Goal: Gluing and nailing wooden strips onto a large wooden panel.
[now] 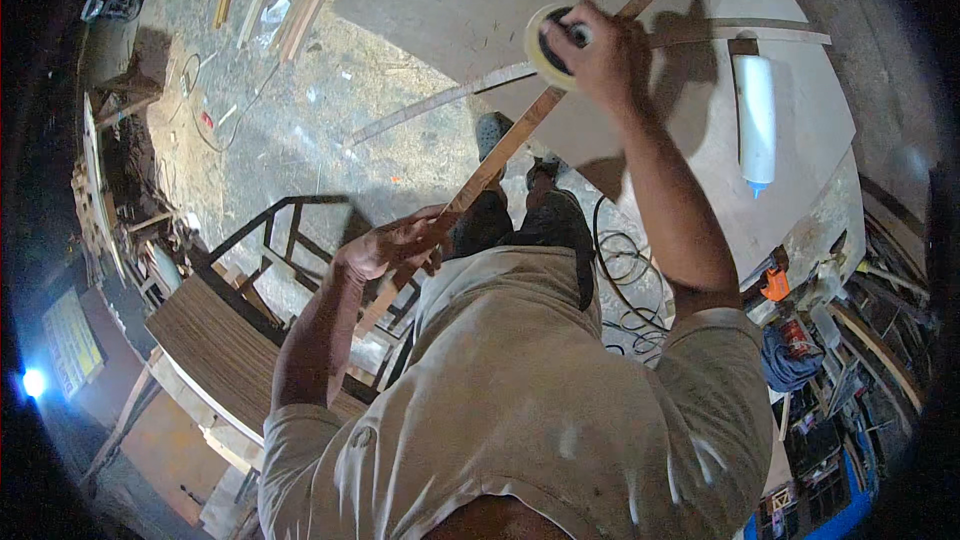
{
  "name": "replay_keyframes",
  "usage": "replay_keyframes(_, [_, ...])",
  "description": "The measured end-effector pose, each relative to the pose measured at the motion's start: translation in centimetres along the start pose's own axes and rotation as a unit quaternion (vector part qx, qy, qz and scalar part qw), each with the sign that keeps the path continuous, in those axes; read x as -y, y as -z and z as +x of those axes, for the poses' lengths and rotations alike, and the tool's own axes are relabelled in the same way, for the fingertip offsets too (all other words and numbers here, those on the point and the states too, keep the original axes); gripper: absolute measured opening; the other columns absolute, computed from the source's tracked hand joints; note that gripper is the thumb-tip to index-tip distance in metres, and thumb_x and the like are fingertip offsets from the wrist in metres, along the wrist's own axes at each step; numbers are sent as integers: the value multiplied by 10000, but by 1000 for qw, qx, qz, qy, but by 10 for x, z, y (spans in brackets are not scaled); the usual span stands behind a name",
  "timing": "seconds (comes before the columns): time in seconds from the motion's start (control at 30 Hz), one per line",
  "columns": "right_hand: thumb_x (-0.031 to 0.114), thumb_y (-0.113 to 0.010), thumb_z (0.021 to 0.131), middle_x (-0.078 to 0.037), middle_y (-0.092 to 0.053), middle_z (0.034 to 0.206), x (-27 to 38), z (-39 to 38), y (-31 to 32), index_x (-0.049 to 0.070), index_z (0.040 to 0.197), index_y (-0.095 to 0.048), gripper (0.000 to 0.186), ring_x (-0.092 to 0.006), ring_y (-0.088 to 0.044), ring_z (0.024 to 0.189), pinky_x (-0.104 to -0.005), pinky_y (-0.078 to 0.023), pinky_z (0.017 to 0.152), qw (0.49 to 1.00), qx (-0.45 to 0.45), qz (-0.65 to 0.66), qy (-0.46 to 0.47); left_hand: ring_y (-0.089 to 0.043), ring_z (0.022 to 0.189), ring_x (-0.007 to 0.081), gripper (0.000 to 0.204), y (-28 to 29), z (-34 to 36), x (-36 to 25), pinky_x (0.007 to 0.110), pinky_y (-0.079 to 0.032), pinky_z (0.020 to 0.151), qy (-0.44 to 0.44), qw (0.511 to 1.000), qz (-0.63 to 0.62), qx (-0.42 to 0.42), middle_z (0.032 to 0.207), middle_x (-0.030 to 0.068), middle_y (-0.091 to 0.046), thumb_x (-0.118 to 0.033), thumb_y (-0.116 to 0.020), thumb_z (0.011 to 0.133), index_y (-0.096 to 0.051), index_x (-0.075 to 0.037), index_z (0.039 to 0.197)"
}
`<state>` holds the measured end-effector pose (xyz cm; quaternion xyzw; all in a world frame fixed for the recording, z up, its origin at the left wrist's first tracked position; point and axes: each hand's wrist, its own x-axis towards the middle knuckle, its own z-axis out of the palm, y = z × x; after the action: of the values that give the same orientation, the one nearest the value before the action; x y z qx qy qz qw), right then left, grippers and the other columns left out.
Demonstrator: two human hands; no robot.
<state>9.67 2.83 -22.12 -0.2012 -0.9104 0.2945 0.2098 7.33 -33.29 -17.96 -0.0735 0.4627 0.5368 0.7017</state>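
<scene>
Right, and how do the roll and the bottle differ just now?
- Shape: the roll is a ring; the bottle is long and narrow.
- Colour: the roll is pale yellowish; the bottle is white with a blue tip.
- State: the roll is held up in the right hand; the bottle lies on its side on the board.
Both are pale overall.

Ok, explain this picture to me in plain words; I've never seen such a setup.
There is no machine here: these are a person's own bare hands. The camera is worn on the head and looks down, and its wide lens bends straight edges. The left hand has a wooden strip in its grip. The right hand holds a tape roll by the strip; whether they touch is unclear. At the right, a white bottle lies on a pale board.
</scene>
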Motion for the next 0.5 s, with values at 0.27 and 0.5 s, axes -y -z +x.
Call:
replay_keyframes(0.27, [440, -658, 776, -84, -657, 692, -42, 4, 13, 140, 803, -616, 304, -294, -647, 643, -400, -491, 613, 998, -54, -23, 0, -611, 792, 205, 511, -7, -22, 24, 316, -505, 692, -18, 998, 50, 34, 957, 133, -583, -328, -516, 902, -413, 45, 1236])
replay_keyframes(0.5, [399, -730, 723, -81, -634, 682, 100, -111, 27, 139, 760, -607, 290, -302, -623, 642, -393, -457, 632, 996, 16, 82, 32, -572, 679, 134, 575, -35, -43, 26, 271, -489, 573, -17, 999, 28, 28, 856, 59, -581, -401, -524, 897, -378, -61, 1337])
